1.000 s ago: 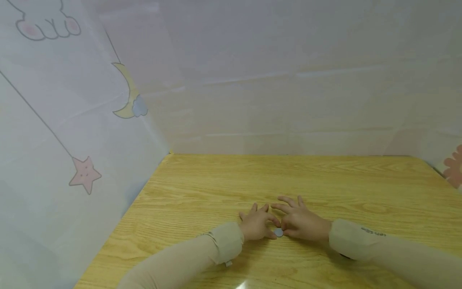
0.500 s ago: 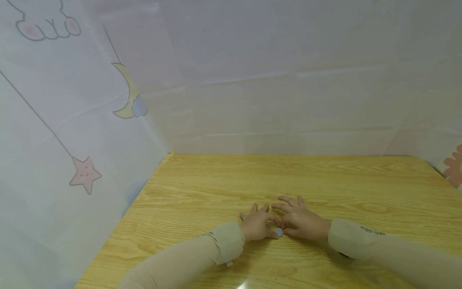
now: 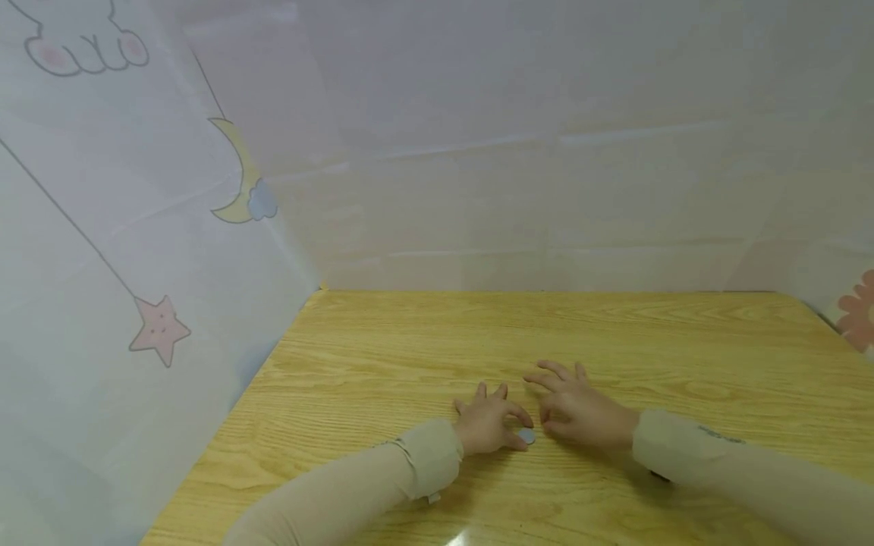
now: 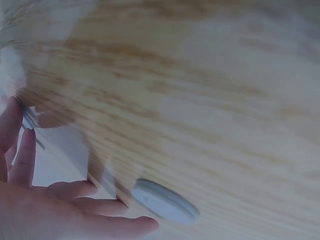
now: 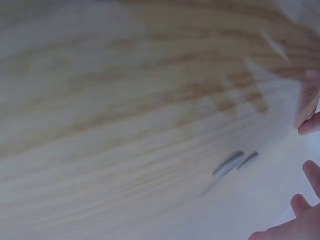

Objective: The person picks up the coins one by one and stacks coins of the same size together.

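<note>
A small pale grey disc (image 3: 526, 435) is near the front middle of the table. My left hand (image 3: 483, 426) holds it between thumb and index finger, the other fingers spread over the wood. Just to the right is my right hand (image 3: 580, 409), apart from the disc. Its thumb and index finger curl together into a ring; nothing shows between their tips. The left wrist view has a grey oval piece (image 4: 166, 201) beside my fingertips. In the right wrist view, two thin grey ovals (image 5: 228, 164) are side by side, left of my fingers (image 5: 300, 204).
The yellow wood-grain table (image 3: 423, 334) reaches back to a pale cloth backdrop (image 3: 478, 189). At the left, the cloth (image 3: 75, 265) is printed with a star (image 3: 160, 330) and a moon (image 3: 235, 171). A printed flower (image 3: 859, 312) appears on the right side.
My right hand has drawn away from the disc to the right and slightly back, opening a gap. My left hand and the disc stay nearly in place.
</note>
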The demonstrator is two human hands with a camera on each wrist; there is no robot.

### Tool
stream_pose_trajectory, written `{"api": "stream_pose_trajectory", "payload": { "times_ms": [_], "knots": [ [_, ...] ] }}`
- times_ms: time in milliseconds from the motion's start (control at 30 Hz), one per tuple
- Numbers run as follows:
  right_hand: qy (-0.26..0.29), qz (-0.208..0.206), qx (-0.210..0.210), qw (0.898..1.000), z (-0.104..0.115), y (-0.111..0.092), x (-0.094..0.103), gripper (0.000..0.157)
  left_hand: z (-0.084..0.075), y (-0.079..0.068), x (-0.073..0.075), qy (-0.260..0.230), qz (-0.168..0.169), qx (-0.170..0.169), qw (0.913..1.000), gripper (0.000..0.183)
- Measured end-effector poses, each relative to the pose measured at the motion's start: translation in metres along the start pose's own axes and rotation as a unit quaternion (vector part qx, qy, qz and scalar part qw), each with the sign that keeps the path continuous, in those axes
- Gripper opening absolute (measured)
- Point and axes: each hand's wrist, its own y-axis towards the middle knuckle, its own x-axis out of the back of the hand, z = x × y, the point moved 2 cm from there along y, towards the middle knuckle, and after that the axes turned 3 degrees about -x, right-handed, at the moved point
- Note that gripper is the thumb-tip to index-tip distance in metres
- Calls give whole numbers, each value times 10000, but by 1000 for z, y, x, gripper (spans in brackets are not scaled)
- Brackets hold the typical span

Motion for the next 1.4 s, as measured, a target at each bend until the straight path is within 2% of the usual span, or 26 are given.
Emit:
{"api": "stream_pose_trajectory", "payload": {
  "times_ms": [133,333,433,767,900,1233,1400],
  "knots": [
    [26,-173,-132,9998,-4,-4,4,17,-2,1,0,5,-20,-9,10000,34],
    [-128,-709,-143,9973,-14,-12,6,22,-4,1,0,14,-71,-33,10000,29],
    [-93,-851,-247,9960,-18,-15,9,24,-3,1,0,10,-74,-24,10000,28],
    [-180,-1036,-411,9936,-24,-23,16,22,-3,0,-1,-6,-71,36,10000,29],
    [-296,-1016,-479,9932,-28,-26,15,23,-4,0,0,-54,-64,63,9999,28],
    [-231,-931,-784,9923,-34,-27,15,27,-3,1,-2,237,-100,-30,9997,32],
    [-255,-934,-762,9924,-37,-26,15,27,-3,1,-1,217,-80,-24,9997,33]
  ]
}}
